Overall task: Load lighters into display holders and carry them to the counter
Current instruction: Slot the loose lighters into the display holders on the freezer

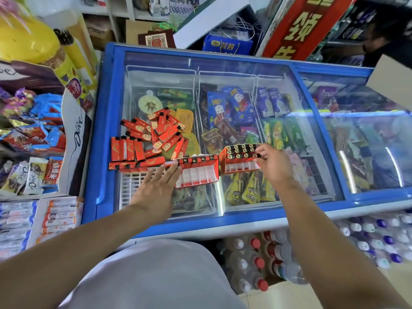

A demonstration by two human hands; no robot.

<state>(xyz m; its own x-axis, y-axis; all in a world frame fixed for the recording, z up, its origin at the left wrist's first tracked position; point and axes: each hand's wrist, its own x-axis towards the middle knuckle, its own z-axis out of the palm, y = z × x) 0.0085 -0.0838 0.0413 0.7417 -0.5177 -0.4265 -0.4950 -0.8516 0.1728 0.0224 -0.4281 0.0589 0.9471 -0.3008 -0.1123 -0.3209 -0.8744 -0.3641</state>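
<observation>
A heap of loose red lighters [153,134] lies on the glass lid of a blue chest freezer [104,130]. Two red display holders stand side by side near the lid's front. The left holder [196,172] has one back row of lighters and bare white slots in front. The right holder [239,158] carries several rows of black-capped lighters. My left hand [156,186] lies flat with straight fingers, the fingertips touching the left holder's near corner. My right hand [270,162] pinches a lighter at the right holder's right end.
Candy and chocolate boxes [33,134] crowd the shelf to the left. Packs of bottled drinks [267,262] stand on the floor below the freezer front. A red banner [298,27] and a blue bag [225,44] lean behind the freezer. A person sits at the far right.
</observation>
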